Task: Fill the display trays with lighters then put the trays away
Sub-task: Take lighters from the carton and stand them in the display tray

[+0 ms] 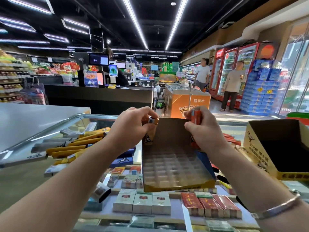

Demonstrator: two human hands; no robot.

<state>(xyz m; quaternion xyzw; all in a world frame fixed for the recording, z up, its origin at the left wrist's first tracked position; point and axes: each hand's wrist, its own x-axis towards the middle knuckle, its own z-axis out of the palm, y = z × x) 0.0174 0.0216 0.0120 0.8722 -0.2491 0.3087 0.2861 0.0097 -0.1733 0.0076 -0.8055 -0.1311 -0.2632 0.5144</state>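
Lighters: orange lighter [153,122] pinched in left hand [132,127] fingers at eleven o'clock of display tray [175,166]; red lighters [195,117] gripped in right hand [206,129] at one o'clock. Both poised over back row, likely to start filling. Tray propped on glass worktop [107,118], slots bare. Loose lighters [71,146] heaped at nine o'clock, within reach. Empty carton [260,151] at three o'clock.
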